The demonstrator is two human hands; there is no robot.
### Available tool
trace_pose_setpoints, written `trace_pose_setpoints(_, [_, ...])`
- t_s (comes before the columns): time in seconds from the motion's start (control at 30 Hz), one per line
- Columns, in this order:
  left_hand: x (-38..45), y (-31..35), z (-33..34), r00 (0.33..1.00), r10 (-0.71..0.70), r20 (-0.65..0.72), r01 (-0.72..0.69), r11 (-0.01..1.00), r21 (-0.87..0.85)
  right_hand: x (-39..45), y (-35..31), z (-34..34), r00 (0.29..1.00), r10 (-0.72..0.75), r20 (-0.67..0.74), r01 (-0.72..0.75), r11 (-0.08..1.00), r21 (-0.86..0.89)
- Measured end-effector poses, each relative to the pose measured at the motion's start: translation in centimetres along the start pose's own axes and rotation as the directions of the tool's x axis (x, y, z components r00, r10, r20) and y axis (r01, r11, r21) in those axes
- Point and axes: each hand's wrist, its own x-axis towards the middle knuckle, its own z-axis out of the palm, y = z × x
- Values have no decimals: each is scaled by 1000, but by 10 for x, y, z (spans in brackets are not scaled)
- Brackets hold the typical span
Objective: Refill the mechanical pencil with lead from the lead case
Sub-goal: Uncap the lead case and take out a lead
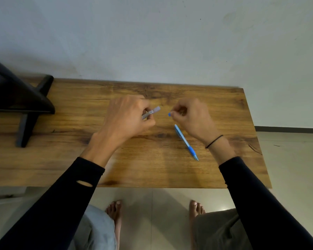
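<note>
Head view: left hand [128, 117] pinched the slim clear plastic lead case [151, 112]; right hand [192, 116] pinched a small blue cap [169, 114]. The blue mechanical pencil [186, 142] lay on the wooden table [61, 159], below the right hand. Judged early: lead not yet transferred.

Blue mechanical pencil [186, 142] lies flat; clear lead case [150, 112] held tilted.

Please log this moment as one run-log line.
left hand: holds lead case | right hand: pinches blue cap | pencil: on table
</note>
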Motion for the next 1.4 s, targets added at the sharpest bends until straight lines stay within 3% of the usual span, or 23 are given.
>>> trace_pose_setpoints(0.1, [3, -4, -5, 999, -31, -20, 31, 999, -9, -8, -9, 22, 977, -115, 177, 163, 946, -281])
trace_pose_setpoints(0.17, [3, -4, -8, 999, -48, -18, 48, 999, -9, -10, -10, 31, 965, -176, 194, 239, 895, -377])
trace_pose_setpoints(0.33, [3, -4, -12, 997, -72, 14, 72, 997, -18, -10, -9, 38, 966, -199, 163, 251, 873, -419])
trace_pose_setpoints(0.4, [3, -4, -12, 998, -64, 3, 64, 997, -32, -6, -7, 34, 992, -104, 76, 120, 957, -264])
trace_pose_setpoints(0.47, [3, -1, -13, 999, -53, -3, 53, 997, -52, -3, -8, 26, 996, 32, -87, -26, 997, 74])
trace_pose_setpoints(0.5, [3, 1, -14, 999, -47, -8, 46, 997, -68, -3, -10, 23, 982, 121, -146, -70, 947, 313])
trace_pose_setpoints(0.53, [3, 3, -13, 999, -33, -22, 31, 996, -85, -2, -12, 21, 964, 228, -139, -107, 807, 580])
trace_pose_setpoints(0.6, [2, 12, -11, 998, 17, -59, -23, 994, -107, -2, -21, 18, 928, 367, 66, -171, 261, 950])
trace_pose_setpoints(0.63, [2, 17, -10, 996, 50, -74, -59, 992, -114, -3, -26, 17, 910, 371, 183, -195, -6, 981])
trace_pose_setpoints(0.67, [2, 21, -7, 992, 91, -89, -102, 987, -123, -4, -29, 17, 898, 352, 264, -208, -190, 959])
trace_pose_setpoints(0.7, [2, 25, -5, 985, 136, -104, -149, 980, -133, -5, -33, 18, 893, 333, 303, -204, -301, 932])
trace_pose_setpoints(0.77, [3, 30, -1, 966, 228, -124, -247, 955, -167, -7, -38, 18, 895, 310, 321, -184, -399, 898])
trace_pose_setpoints(1.03, [7, 28, 4, 925, 377, -48, -380, 919, -108, -6, -42, 6, 919, 288, 269, -107, -474, 874])
trace_pose_setpoints(1.4, [7, 33, -8, 918, 392, -66, -397, 913, -96, -2, -34, 4, 924, 304, 231, -67, -467, 882])
